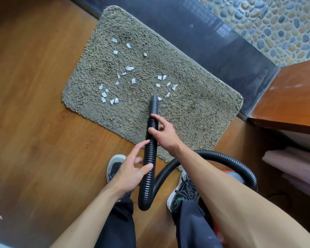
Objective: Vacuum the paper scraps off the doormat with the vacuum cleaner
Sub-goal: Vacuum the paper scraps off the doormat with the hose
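A shaggy grey-green doormat point(186, 111) lies on the wooden floor. Several white paper scraps point(129, 68) are scattered across its middle and left part. A black ribbed vacuum hose point(149, 158) runs up from between my feet, and its smooth nozzle point(154, 104) points down at the mat beside a scrap. My right hand point(162, 131) grips the hose just behind the nozzle. My left hand point(132, 169) holds the hose lower down, thumb across it and index finger stretched along it.
The hose loops right to a vacuum body point(234, 176), mostly hidden by my right arm. My shoes point(115, 167) stand at the mat's near edge. A dark stone threshold point(213, 38) borders the mat's far side. A wooden cabinet point(290, 97) stands right.
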